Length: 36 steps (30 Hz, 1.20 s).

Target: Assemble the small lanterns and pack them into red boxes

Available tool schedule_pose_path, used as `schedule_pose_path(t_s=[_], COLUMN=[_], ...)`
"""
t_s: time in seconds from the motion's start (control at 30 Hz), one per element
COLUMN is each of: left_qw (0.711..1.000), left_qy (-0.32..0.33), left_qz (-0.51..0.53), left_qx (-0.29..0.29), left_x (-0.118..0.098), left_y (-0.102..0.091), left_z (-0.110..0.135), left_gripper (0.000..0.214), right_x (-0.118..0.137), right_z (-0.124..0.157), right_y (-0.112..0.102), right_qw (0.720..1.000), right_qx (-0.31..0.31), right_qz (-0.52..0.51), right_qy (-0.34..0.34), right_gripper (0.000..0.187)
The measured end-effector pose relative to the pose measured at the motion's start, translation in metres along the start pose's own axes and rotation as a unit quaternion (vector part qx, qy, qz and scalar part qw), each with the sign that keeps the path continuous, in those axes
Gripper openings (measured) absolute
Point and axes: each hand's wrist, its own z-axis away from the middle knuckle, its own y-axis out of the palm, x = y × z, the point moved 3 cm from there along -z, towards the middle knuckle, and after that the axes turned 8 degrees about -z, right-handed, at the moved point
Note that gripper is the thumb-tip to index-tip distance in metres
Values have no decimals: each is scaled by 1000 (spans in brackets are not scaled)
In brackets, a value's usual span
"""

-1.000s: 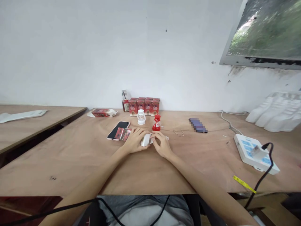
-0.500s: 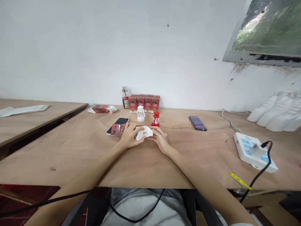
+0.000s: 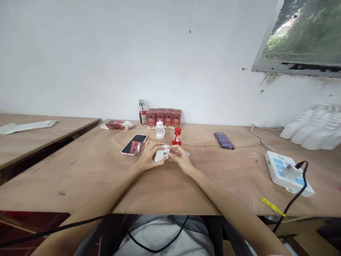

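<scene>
My left hand (image 3: 148,156) is wrapped round a small cardboard box (image 3: 159,155), whose white end with flaps faces me. A red printed part of it shows left of my fingers, over a phone with a pale edge (image 3: 130,148). My right hand (image 3: 182,159) has its fingers pressed on the right side of the white flaps. Just beyond my hands stand a red miniature lantern (image 3: 177,136) and a white miniature lantern (image 3: 160,130), both upright.
Several red printed boxes (image 3: 167,119) stand by the wall beside a bottle-like package (image 3: 142,112). An opened red carton (image 3: 117,124) lies left. Rightward are a thin wire piece (image 3: 201,148), a blurred phone-like object (image 3: 224,140), a power strip (image 3: 289,173) and a yellow tag (image 3: 272,205).
The flaps at the box's white end have been folded in flatter. My right fingers have shifted slightly left against them, while the left hand keeps its hold.
</scene>
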Motion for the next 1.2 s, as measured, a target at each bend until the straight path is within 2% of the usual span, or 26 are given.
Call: schedule_pose_path(t_s=[0.13, 0.23, 0.53, 0.8, 0.9, 1.0, 1.1, 1.2], left_qw=[999, 1000, 1000, 999, 998, 996, 990, 986], left_qy=[35, 27, 13, 43, 54, 73, 108, 148], left_qz=[7, 5, 16, 4, 5, 8, 4, -13], left_qx=[-8, 5, 7, -15, -32, -56, -85, -81], left_x=[-2, -3, -6, -6, -6, -9, -14, -19], left_y=[0, 0, 3, 8, 7, 4, 2, 5], left_z=[0, 0, 1, 2, 1, 1, 3, 5], left_gripper=[29, 29, 29, 28, 29, 29, 30, 29], right_x=[0, 1, 5, 1, -1, -3, -2, -1], right_z=[0, 1, 3, 3, 2, 1, 2, 4], right_y=[-1, -2, -1, -2, -4, -6, -8, -12], right_qw=[999, 998, 995, 992, 992, 996, 999, 997], right_qx=[-36, -57, -64, -57, -66, -49, 6, 61], right_qz=[20, 35, 63, 89, 83, 63, 50, 44], right_qy=[-12, -15, -33, -69, -70, -48, -18, 36], right_gripper=[34, 34, 39, 39, 45, 56, 59, 61])
